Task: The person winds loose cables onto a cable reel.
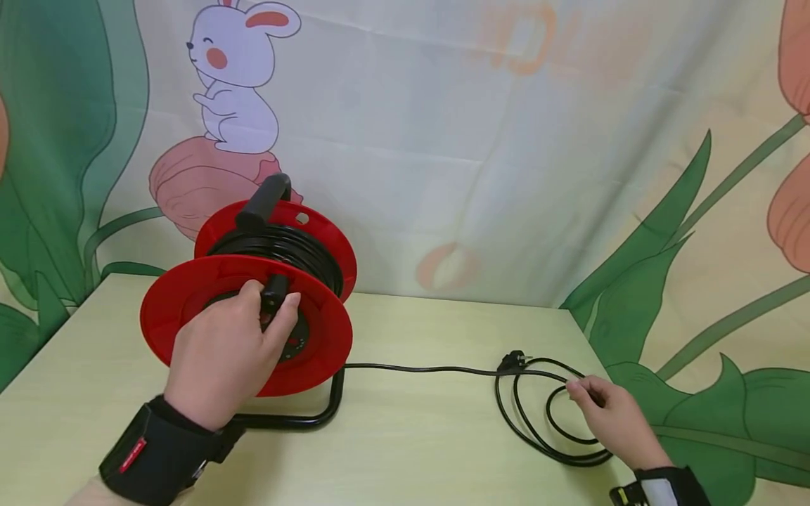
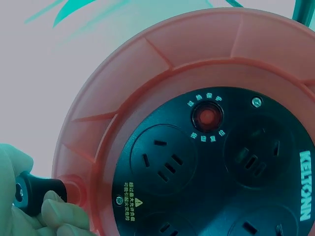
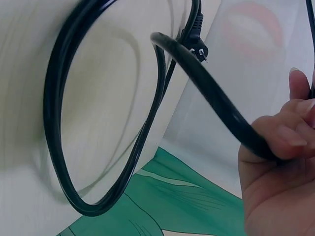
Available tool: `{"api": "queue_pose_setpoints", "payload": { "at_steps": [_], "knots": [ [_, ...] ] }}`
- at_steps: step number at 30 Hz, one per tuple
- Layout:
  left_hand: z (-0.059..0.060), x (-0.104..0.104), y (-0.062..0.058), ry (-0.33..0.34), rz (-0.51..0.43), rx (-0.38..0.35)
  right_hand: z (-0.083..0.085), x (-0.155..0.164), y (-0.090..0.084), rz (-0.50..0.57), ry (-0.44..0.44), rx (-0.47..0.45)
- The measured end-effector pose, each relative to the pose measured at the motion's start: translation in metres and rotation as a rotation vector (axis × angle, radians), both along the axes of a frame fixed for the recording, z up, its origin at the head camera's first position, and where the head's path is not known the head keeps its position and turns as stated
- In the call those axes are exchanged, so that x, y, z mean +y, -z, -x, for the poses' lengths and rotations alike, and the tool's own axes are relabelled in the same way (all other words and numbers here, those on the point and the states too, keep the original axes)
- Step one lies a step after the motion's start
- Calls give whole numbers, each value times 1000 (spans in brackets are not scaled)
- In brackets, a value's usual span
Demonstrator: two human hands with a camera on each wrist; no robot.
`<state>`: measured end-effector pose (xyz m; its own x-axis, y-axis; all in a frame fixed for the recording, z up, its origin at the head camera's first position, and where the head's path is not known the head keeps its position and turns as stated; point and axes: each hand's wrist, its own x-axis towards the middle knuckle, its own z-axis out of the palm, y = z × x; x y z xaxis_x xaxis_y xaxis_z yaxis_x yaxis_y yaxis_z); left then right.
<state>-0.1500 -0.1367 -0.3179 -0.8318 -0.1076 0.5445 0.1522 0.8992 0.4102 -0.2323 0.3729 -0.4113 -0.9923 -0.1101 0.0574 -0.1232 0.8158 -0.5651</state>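
Observation:
A red cable reel (image 1: 171, 292) with black cable wound between its two discs stands on the left of the table. My left hand (image 1: 218, 344) grips the black crank knob (image 1: 275, 293) on its front disc; in the left wrist view the fingers curl round that knob (image 2: 42, 192) beside the black socket panel (image 2: 197, 172). From the reel a length of cable (image 1: 424, 368) runs right to my right hand (image 1: 620, 418), which pinches it. Loose loops of the cable (image 3: 53, 108) hang or lie beside that hand, with the plug (image 1: 511, 361) at their far side.
The reel stands on a black tube frame (image 1: 291, 422) and has a black carrying handle (image 1: 262, 204) on top. A pale table (image 1: 405, 443) carries everything. Behind it hangs a printed cloth (image 1: 405, 140) with a rabbit and plants.

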Motion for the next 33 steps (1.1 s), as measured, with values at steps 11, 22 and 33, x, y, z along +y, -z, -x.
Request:
{"api": "queue_pose_setpoints", "payload": {
  "at_steps": [11, 22, 33],
  "knots": [
    [2, 7, 2, 3, 6, -10, 2, -5, 5, 16, -3, -7],
    [4, 16, 7, 14, 28, -7, 2, -14, 8, 5, -28, 19],
    [4, 20, 9, 16, 25, -20, 2, -18, 13, 8, -19, 28]
  ]
}}
